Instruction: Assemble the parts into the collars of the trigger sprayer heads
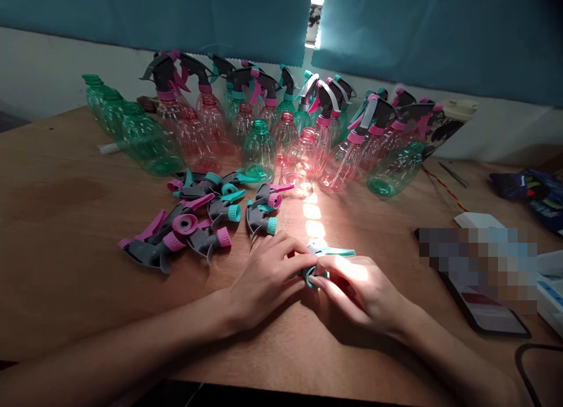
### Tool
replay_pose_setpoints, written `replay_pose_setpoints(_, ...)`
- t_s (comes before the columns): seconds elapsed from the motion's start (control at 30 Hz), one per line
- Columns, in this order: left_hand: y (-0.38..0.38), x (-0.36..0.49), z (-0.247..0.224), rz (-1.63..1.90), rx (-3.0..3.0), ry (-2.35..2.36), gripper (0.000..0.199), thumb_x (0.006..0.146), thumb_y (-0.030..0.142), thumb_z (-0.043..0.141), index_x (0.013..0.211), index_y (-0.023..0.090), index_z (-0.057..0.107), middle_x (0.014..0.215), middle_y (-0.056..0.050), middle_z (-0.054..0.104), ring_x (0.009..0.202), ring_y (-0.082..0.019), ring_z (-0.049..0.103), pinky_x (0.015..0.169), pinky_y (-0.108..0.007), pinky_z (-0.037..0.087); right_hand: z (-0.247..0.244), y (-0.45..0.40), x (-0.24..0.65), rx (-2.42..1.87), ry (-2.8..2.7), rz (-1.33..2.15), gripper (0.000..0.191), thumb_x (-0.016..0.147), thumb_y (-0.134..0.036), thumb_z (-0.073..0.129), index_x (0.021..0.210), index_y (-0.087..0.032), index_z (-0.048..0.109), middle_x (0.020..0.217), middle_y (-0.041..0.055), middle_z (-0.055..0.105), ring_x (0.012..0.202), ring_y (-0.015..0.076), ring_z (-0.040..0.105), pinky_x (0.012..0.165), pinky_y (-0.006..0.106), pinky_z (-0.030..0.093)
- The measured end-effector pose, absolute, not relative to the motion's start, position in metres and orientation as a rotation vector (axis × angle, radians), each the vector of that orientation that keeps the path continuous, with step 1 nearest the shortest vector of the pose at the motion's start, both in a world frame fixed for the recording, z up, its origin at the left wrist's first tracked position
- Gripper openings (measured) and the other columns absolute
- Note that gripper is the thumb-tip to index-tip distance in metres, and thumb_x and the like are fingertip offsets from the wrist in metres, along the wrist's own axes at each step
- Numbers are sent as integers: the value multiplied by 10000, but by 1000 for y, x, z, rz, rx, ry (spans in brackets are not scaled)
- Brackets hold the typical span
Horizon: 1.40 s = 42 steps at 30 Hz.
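Near the middle of the table, both hands close on one trigger spray head (336, 252) with a teal trigger and teal collar. My left hand (275, 266) grips its left side, fingers bent over it. My right hand (363, 287) pinches at the open teal collar with thumb and fingers. Much of the spray head's body is hidden behind the fingers. Just beyond my left hand lies a loose spray head (261, 219) with a teal collar. Farther left is a pile of grey spray heads (202, 243) with pink or teal parts.
Behind stand rows of bottles, such as a capless green bottle (258, 152) and a pink bottle (301, 158); many carry spray heads. Green bottles (149, 140) stand at the left. A phone (488, 313) lies at the right beside a cable (523, 360). Bright sunlight crosses the table (79, 231).
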<state>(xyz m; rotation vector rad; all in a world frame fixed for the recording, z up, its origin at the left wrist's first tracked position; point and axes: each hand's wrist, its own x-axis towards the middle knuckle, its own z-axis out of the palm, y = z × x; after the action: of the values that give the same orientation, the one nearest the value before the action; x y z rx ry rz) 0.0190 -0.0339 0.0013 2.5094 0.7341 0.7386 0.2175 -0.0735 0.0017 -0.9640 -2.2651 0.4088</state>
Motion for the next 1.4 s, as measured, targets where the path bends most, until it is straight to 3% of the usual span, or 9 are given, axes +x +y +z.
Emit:
replay_pose_setpoints(0.17, -35, 20, 0, 748, 2503, 726, 188, 902, 265, 566, 1065, 228, 652, 998, -42, 627, 935, -191, 513, 794, -314, 370, 6, -73, 219, -943, -2322, 449, 188, 925, -195, 439, 1055, -171, 573, 767, 44, 674, 604, 151, 573, 564, 265, 444)
replay_pose_setpoints(0.33, -34, 22, 0, 737, 2523, 755, 195, 915, 295, 546, 1063, 235, 657, 979, -38, 631, 913, -185, 524, 769, -307, 371, 9, -74, 220, -1033, -2357, 382, 156, 929, -254, 458, 950, -189, 598, 735, 32, 677, 573, 132, 574, 521, 241, 409)
replay_pose_setpoints(0.6, -34, 24, -2, 755, 2555, 740, 174, 907, 290, 560, 1038, 236, 660, 956, -28, 637, 886, -183, 526, 738, -300, 365, 11, -70, 221, -1073, -2408, 425, 295, 934, -128, 316, 837, -188, 589, 685, 25, 628, 558, 119, 512, 498, 230, 378)
replay_pose_setpoints(0.87, -22, 13, 6, 787, 2543, 776, 249, 885, 184, 572, 1128, 219, 614, 997, -41, 609, 923, -194, 523, 811, -324, 412, 19, -77, 226, -1168, -2350, 346, 114, 858, -237, 518, 748, -208, 505, 625, -7, 560, 534, 130, 481, 499, 249, 346)
replay_pose_setpoints(1.0, -18, 8, 10, 855, 2508, 847, 287, 876, 143, 565, 1150, 216, 600, 991, -35, 575, 935, -186, 529, 841, -320, 437, 20, -73, 241, -1306, -2148, 251, 80, 893, -254, 506, 826, -215, 526, 629, -10, 591, 527, 130, 520, 509, 236, 370)
replay_pose_setpoints(1.2, -21, 9, 7, 906, 2419, 975, 275, 843, 149, 626, 1113, 204, 619, 999, -26, 546, 956, -176, 534, 854, -302, 441, 11, -62, 245, -1541, -1997, 555, 128, 927, -284, 460, 823, -223, 503, 699, -23, 596, 597, 120, 537, 531, 206, 388)
replay_pose_setpoints(1.4, -23, 12, 3, 850, 2368, 962, 278, 837, 119, 618, 1095, 222, 618, 1000, -20, 555, 941, -167, 544, 840, -291, 456, 2, -57, 238, -1471, -2142, 688, 241, 898, -378, 527, 743, -198, 488, 715, -15, 571, 623, 120, 485, 541, 221, 352)
